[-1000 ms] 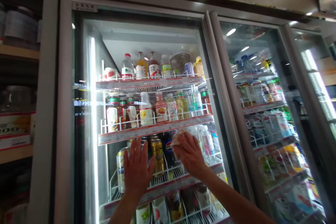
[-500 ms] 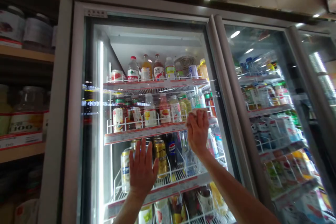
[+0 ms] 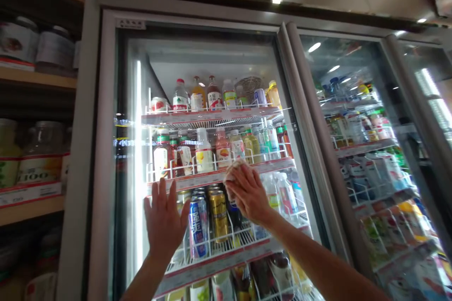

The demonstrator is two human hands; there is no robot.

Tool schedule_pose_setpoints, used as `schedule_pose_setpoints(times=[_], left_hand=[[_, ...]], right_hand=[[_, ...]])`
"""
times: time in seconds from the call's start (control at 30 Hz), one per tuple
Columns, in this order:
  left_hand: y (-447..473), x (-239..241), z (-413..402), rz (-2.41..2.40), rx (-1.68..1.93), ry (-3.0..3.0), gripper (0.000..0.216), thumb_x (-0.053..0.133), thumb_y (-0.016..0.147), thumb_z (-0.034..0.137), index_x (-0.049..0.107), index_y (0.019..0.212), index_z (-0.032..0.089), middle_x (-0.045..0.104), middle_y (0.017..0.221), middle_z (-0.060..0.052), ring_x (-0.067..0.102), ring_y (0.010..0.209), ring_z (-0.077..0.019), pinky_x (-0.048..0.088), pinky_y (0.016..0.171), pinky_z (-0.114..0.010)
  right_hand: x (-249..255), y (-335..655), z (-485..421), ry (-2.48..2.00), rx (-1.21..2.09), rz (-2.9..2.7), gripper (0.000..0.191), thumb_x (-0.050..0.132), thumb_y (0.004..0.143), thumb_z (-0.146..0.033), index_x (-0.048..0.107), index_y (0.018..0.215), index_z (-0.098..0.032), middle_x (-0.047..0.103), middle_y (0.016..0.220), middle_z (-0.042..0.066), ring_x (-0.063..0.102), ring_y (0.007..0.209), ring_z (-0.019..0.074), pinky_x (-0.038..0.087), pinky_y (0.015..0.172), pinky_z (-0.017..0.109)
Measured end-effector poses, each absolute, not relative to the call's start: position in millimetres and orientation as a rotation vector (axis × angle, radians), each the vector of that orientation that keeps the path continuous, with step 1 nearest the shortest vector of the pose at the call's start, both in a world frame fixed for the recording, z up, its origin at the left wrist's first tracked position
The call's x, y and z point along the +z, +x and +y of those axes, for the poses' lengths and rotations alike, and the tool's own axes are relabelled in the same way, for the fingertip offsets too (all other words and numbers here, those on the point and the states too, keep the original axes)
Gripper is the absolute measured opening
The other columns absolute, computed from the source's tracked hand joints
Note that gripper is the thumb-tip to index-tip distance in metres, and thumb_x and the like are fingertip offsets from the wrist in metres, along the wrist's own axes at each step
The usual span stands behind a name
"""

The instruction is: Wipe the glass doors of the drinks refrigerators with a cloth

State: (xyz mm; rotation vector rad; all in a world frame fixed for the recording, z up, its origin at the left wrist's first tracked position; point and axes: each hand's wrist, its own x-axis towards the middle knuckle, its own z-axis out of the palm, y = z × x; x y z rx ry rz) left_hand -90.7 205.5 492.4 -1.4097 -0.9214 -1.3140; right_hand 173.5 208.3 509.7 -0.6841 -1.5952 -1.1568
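Observation:
My right hand [image 3: 252,195] presses a crumpled pale cloth [image 3: 233,176] to the glass door [image 3: 212,51] of a drinks fridge, level with the second shelf's front edge. Lower and to the left, my left hand [image 3: 164,221] is raised with fingers spread, palm toward the glass; whether it touches cannot be told. It holds nothing. Behind the glass, a blue can [image 3: 198,228] and a gold can [image 3: 219,216] stand between my hands. Part of the lower shelves is hidden by my hands and forearms.
Bottles stand on the upper fridge shelf [image 3: 212,116]. Grey door frames [image 3: 307,127] rise to the right, with a second glass-fronted fridge [image 3: 356,150] beyond. At the left, wooden shelves [image 3: 38,77] carry large jars and bottles.
My right hand and the cloth have moved left and slightly down across the glass. My left hand has shifted left, uncovering the blue can.

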Motion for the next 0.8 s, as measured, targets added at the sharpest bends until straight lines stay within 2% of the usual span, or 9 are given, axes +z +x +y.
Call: schedule_pose_setpoints(times=[0.17, 0.27, 0.37, 0.43, 0.53, 0.6, 0.7, 0.8], left_hand=[[-92.6, 488.5, 205.4, -0.901, -1.29, -1.398, 0.068, 0.046, 0.087, 0.032, 0.012, 0.144, 0.021, 0.018, 0.15, -0.013, 0.014, 0.14, -0.0288, 0.016, 0.11, -0.053], [-95.1, 488.5, 204.3, -0.891, -1.275, -1.39, 0.069, 0.047, 0.086, 0.032, 0.012, 0.144, 0.021, 0.018, 0.15, -0.013, 0.014, 0.14, -0.0276, 0.015, 0.111, -0.05], [-96.0, 487.6, 205.3, -0.883, -1.275, -1.401, 0.069, 0.048, 0.086, 0.032, 0.012, 0.144, 0.021, 0.018, 0.15, -0.012, 0.015, 0.139, -0.0275, 0.015, 0.112, -0.05], [-95.9, 486.9, 206.5, -0.879, -1.285, -1.408, 0.069, 0.047, 0.086, 0.032, 0.013, 0.144, 0.021, 0.018, 0.15, -0.012, 0.015, 0.139, -0.028, 0.015, 0.112, -0.05], [-95.6, 486.8, 207.1, -0.863, -1.298, -1.406, 0.068, 0.047, 0.086, 0.033, 0.013, 0.144, 0.021, 0.019, 0.15, -0.012, 0.016, 0.139, -0.0285, 0.015, 0.111, -0.051], [-95.7, 487.3, 206.3, -0.855, -1.301, -1.398, 0.068, 0.047, 0.086, 0.033, 0.014, 0.144, 0.021, 0.02, 0.15, -0.012, 0.017, 0.139, -0.0284, 0.016, 0.111, -0.05], [-96.0, 487.8, 204.9, -0.849, -1.296, -1.389, 0.068, 0.048, 0.086, 0.032, 0.014, 0.144, 0.02, 0.021, 0.15, -0.013, 0.017, 0.139, -0.0285, 0.018, 0.111, -0.05], [-95.8, 487.6, 204.6, -0.838, -1.288, -1.389, 0.068, 0.047, 0.086, 0.03, 0.013, 0.144, 0.019, 0.021, 0.149, -0.014, 0.017, 0.139, -0.0285, 0.018, 0.111, -0.05]], right_hand=[[535.4, 169.7, 210.8, -0.766, -0.923, -1.058, 0.04, 0.037, 0.088, -0.017, 0.054, 0.123, -0.026, 0.035, 0.144, 0.004, 0.022, 0.136, 0.03, 0.031, 0.103, 0.056], [535.0, 150.2, 208.0, -0.7, -1.004, -1.282, 0.041, 0.04, 0.086, -0.017, 0.053, 0.125, -0.025, 0.032, 0.146, 0.003, 0.017, 0.138, 0.0304, 0.029, 0.105, 0.055], [529.6, 139.6, 205.1, -0.635, -1.157, -1.64, 0.044, 0.043, 0.084, -0.017, 0.051, 0.126, -0.027, 0.036, 0.144, 0.001, 0.021, 0.138, 0.0282, 0.028, 0.107, 0.053], [532.7, 141.2, 204.9, -0.701, -1.124, -1.511, 0.044, 0.042, 0.084, -0.015, 0.051, 0.126, -0.029, 0.036, 0.144, 0.0, 0.023, 0.137, 0.028, 0.029, 0.106, 0.053], [535.9, 140.2, 204.0, -0.774, -1.044, -1.279, 0.046, 0.041, 0.085, -0.015, 0.049, 0.128, -0.029, 0.033, 0.146, 0.0, 0.016, 0.139, 0.029, 0.029, 0.107, 0.053], [530.7, 135.4, 202.2, -0.683, -1.148, -1.489, 0.048, 0.044, 0.085, -0.019, 0.045, 0.131, -0.029, 0.032, 0.147, -0.001, 0.012, 0.14, 0.0276, 0.027, 0.11, 0.051], [524.7, 136.3, 201.4, -0.58, -1.289, -1.781, 0.047, 0.045, 0.085, -0.022, 0.045, 0.131, -0.029, 0.034, 0.146, -0.002, 0.017, 0.139, 0.0256, 0.025, 0.111, 0.049], [533.3, 145.8, 204.3, -0.779, -1.121, -1.375, 0.043, 0.038, 0.087, -0.016, 0.049, 0.128, -0.025, 0.032, 0.147, 0.002, 0.018, 0.139, 0.0284, 0.028, 0.107, 0.053]])
